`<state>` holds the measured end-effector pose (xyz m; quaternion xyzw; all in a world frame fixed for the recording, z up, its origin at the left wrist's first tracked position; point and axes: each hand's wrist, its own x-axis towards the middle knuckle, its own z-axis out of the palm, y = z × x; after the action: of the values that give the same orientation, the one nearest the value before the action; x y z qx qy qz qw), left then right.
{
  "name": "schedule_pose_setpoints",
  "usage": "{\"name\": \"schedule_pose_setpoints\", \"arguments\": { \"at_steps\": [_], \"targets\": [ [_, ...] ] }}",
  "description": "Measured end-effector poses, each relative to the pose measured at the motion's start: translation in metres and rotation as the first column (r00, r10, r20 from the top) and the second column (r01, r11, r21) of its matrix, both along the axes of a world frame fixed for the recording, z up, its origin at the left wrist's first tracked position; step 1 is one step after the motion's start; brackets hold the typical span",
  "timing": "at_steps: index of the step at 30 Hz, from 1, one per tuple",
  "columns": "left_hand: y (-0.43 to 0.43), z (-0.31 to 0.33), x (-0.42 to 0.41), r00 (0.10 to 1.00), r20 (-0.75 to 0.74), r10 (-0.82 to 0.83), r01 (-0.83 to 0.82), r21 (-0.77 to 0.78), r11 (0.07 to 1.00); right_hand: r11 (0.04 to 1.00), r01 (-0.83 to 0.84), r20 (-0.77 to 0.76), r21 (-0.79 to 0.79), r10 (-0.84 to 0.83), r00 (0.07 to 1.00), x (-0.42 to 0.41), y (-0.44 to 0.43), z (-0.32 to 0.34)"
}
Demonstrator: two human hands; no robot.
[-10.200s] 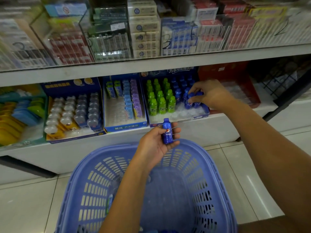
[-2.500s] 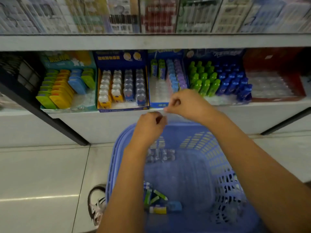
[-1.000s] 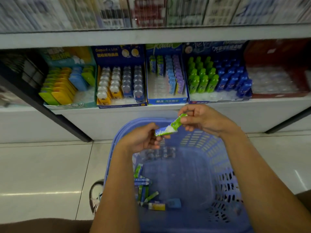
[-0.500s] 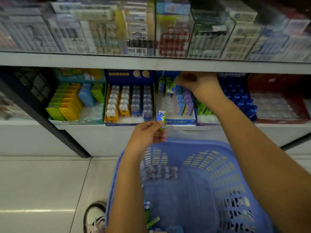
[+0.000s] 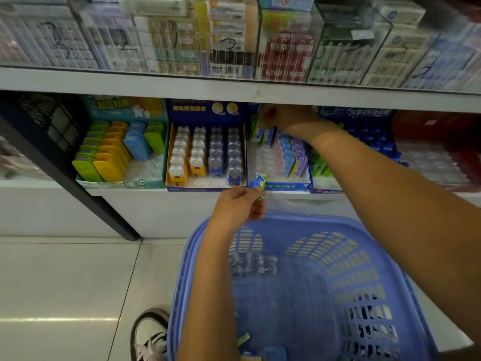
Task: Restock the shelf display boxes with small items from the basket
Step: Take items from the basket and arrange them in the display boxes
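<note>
Two green packets are in hand. The right hand (image 5: 283, 118) pinches one green packet (image 5: 253, 123) upright at the back-left corner of the blue display box (image 5: 282, 186), beside pink, blue and purple rows (image 5: 290, 155). The left hand (image 5: 238, 204) pinches a second green packet (image 5: 261, 186) just before that box, above the blue basket (image 5: 338, 222), where a few loose packets (image 5: 243, 338) lie.

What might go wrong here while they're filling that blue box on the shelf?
The right hand pinches a green packet at the back of the display box; its wrist hangs close over the standing packets and could tip them. The left hand holds a spare packet only by its lower end, near the basket rim; it might slip and fall.
</note>
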<state>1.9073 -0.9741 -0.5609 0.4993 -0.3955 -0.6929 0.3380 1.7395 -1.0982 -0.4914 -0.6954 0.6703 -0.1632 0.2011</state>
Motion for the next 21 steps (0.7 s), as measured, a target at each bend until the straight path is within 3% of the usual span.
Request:
{"name": "schedule_pose_setpoints", "arguments": {
  "at_steps": [7,11,17,21],
  "targets": [
    [0.000,0.003,0.000,1.000,0.009,0.011,-0.010,-0.058,0.998,0.999,-0.041,-0.094,0.021,0.043,0.995,0.013,-0.005,-0.007],
    [-0.002,0.005,0.000,0.991,0.112,0.074,-0.053,-0.176,0.983,0.997,-0.060,-0.136,0.051,0.066,0.988,0.013,-0.007,-0.006],
    [0.000,0.011,0.001,0.935,0.282,0.215,-0.080,-0.422,0.903,0.995,-0.097,-0.023,-0.015,0.096,0.995,0.012,0.025,0.010],
    [0.001,0.015,-0.004,0.911,0.300,0.284,-0.088,-0.529,0.844,0.916,-0.326,0.055,0.232,0.323,0.945,0.007,0.076,0.025]
  ]
}}
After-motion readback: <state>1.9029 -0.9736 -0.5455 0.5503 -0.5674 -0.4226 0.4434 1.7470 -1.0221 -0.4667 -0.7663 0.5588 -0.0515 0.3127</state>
